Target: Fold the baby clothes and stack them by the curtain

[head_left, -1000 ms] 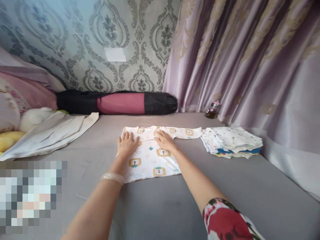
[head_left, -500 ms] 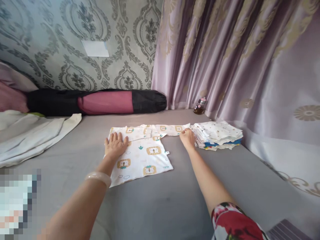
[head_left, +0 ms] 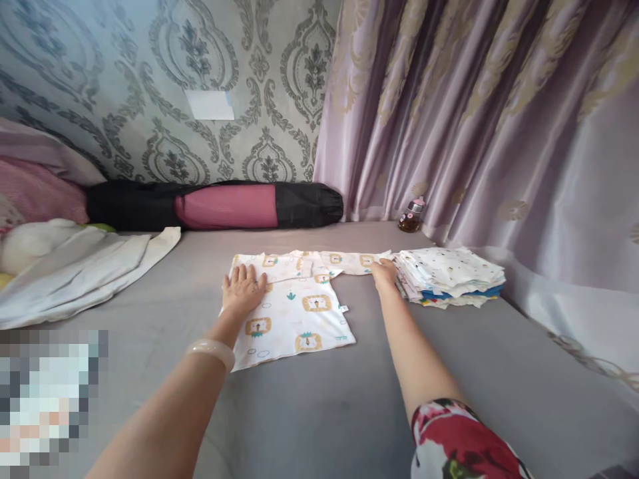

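A small white shirt (head_left: 292, 319) printed with lion faces lies on the grey bed sheet (head_left: 319, 412). Its left part is folded over, and one sleeve (head_left: 344, 261) stretches out to the right. My left hand (head_left: 243, 291) rests flat on the folded part with fingers spread. At the end of the sleeve, my right hand (head_left: 384, 273) has its fingers closed on the cuff. Just right of that hand sits a stack of folded clothes (head_left: 452, 273), white on top with blue lower down.
A long black and pink rolled bag (head_left: 224, 205) lies along the wall. A small bottle with a pink cap (head_left: 412, 216) stands by the curtain (head_left: 449, 120). White cloths (head_left: 90, 266) are spread at the left. A blurred-out object (head_left: 44, 399) is at the lower left.
The view has shifted slightly, so everything sits a little further right. Both hands stay at the same places on the shirt; the right hand's fingers have changed pose slightly at the cuff.
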Demonstrator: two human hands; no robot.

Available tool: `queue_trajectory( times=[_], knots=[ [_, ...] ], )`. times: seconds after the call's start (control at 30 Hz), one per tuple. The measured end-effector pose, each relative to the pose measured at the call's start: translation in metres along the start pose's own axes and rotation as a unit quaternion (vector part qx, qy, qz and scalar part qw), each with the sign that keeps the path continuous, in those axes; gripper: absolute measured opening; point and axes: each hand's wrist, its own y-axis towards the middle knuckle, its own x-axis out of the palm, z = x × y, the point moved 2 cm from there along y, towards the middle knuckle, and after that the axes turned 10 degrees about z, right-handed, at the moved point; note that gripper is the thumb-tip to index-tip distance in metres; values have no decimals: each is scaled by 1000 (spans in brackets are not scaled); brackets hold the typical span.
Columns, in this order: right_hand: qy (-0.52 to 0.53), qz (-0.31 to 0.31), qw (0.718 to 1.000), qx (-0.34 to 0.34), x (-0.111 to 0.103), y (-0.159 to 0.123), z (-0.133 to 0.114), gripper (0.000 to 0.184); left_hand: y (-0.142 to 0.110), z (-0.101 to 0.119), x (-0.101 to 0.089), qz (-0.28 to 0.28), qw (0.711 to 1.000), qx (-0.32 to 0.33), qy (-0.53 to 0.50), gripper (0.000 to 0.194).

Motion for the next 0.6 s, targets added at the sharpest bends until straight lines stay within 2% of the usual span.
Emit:
queue_trajectory(
  times=[0.1, 0.2, 0.27, 0.37, 0.47, 0.6],
  knots=[
    [-35, 48, 998, 30, 5, 1, -10, 32, 0, 0, 0, -4, 1000, -1, -3, 67],
    [-26, 92, 995, 17, 15, -2, -33, 30, 1, 0, 0, -7, 1000, 1, -4, 67],
    [40, 144, 989, 14, 23, -7, -50, 32, 1, 0, 1, -12, 1000, -3, -5, 68],
    [188, 221, 955, 58, 34, -16, -65, 28, 1, 0, 1, -20, 1000, -7, -10, 69],
    [314, 220, 918, 102, 46, -24, -71, 32, 1, 1, 2, -23, 1000, -8, -10, 69],
    [444, 157, 873, 126, 54, -27, -73, 49, 2, 1, 2, -19, 1000, -4, -10, 64]
  ],
)
